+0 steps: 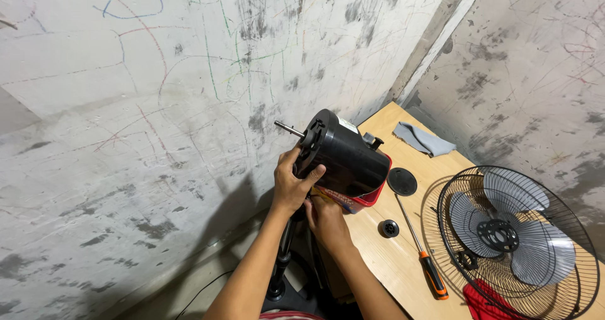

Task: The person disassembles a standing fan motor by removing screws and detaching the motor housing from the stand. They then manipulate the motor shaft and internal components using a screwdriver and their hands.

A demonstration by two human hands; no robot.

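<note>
Gripped at its front rim by the left hand (290, 184), fingers curled over the edge, is a black fan motor housing (343, 159); grip closed on it. Housing is held tilted, above the counter's left edge, bare metal shaft (288, 129) pointing up-left toward the scribbled wall (126, 137). Right hand (326, 222) is tucked under the housing at its neck; whether its grip is closed cannot be told, fingers being hidden. Black stand pole (282, 257) runs down from below the hands to the floor.

Red container (377, 194) is seen just behind and beneath the housing, on the wooden counter (391, 263). Black round cap (402, 181) lies beside it; a smaller black ring nut (389, 228) sits nearer. Screwdriver (421, 247) with orange-and-black handle lies between nut and fan guard. Wire fan guard (567, 232) with grey translucent blades (548, 250) inside lies flat at right. Grey cloth (423, 138) is crumpled at the far corner. Red cloth (482, 301) is partly under the guard's near edge
</note>
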